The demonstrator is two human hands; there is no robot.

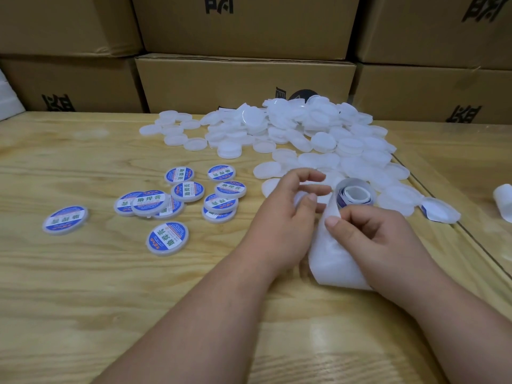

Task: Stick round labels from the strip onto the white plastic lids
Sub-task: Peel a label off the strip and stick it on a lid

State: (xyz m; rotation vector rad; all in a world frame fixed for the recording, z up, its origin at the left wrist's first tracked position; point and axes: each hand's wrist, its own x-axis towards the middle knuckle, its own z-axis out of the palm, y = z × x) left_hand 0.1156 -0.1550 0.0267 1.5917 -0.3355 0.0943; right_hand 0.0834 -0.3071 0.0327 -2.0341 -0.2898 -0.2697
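Writing: labelled lids [177, 202] are showing blue-and-white round labels w/ green Chinese chars, "助焊膏" readable on one lid [150, 203]; small print too tiny to read. Boxes [243, 81] are carrying big black print, cut off, can't read.
Strip: white backing strip [331, 261] is lying under right hand, running from table edge side up to a curled roll end [354, 194] w/ blue label edges showing inside.
Right hand: right hand [374, 236] is pinching the strip's upper edge, thumb on top, fingers curled in.
Left hand: left hand [288, 217] is resting just left of strip, fingers loosely spread and slightly bent; something white is showing under the fingertips, can't tell if it's held.
Blank lids: big heap of blank lids [304, 128] is sitting behind hands, spilling toward them; too many to count.
Labelled count: approx 10 lying left of hands – one alone far left [65, 220], one alone near [167, 238], rest in overlapping cluster.
Around: wood table [83, 300]; boxes are stacked as a wall behind, approx 6 in view; white object [502, 200] at right edge, unclear; one lid [440, 210] right of roll is showing a blue bit at its edge.
In the way: the lid heap is crowding roll end.
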